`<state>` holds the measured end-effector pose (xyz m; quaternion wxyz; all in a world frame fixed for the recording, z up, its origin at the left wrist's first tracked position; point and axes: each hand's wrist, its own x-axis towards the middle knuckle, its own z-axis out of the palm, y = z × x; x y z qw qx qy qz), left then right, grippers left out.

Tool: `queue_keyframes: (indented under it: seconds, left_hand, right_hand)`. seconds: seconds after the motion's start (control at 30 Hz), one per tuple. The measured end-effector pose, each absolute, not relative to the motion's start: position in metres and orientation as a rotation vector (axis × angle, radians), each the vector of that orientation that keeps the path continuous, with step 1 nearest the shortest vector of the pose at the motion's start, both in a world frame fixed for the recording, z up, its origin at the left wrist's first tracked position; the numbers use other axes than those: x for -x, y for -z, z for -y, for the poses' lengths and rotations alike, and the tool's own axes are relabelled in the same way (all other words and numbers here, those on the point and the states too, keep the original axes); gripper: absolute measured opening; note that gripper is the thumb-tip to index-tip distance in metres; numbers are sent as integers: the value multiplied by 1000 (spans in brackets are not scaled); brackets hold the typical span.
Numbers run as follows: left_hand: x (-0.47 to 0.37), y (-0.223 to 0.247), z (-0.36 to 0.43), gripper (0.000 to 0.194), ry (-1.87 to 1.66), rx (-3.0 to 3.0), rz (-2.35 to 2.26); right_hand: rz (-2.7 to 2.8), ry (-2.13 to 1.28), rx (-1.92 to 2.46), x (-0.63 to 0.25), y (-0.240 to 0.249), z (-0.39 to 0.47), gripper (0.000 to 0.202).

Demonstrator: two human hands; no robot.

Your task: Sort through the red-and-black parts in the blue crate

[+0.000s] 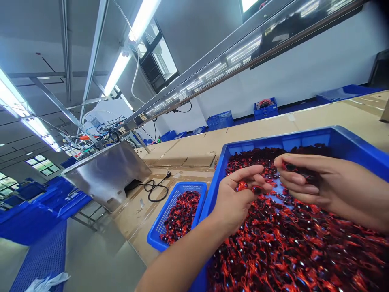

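Observation:
My left hand (235, 196) is over a large blue bin (217, 172), its fingers curled around small red-and-black parts. A bit of bright red shows between its fingers. Just to the right, my right hand (316, 182) is closed on a small dark part with a red edge (290, 166), which sticks out between thumb and forefinger; more dark pieces lie in that palm. The two hands face each other without touching. Beneath them spreads a thick layer of loose red-and-black parts (282, 251), glossy and with thin red strands. Their exact kind cannot be made out.
A smaller blue perforated basket (154, 233) of similar parts stands left of the bin. Behind it lie a black power cord (156, 190) and a metal box (106, 174) on the cardboard-covered table (194, 156). A long metal rail (212, 75) crosses above. More blue crates (220, 120) stand by the wall.

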<state>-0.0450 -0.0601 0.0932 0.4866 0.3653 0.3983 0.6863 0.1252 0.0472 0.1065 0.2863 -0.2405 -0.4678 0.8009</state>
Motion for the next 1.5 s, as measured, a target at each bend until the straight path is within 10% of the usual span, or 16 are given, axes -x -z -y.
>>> queue_keyframes:
  seconds: [0.93, 1.5]
  left_hand:
    - [42, -100, 62, 48, -1724, -886, -1014]
    - [35, -89, 58, 52, -1641, -810, -1053]
  right_hand:
    - [1263, -2487, 890, -100, -65, -24, 19]
    - [1203, -2399, 904, -92, -66, -22, 41]
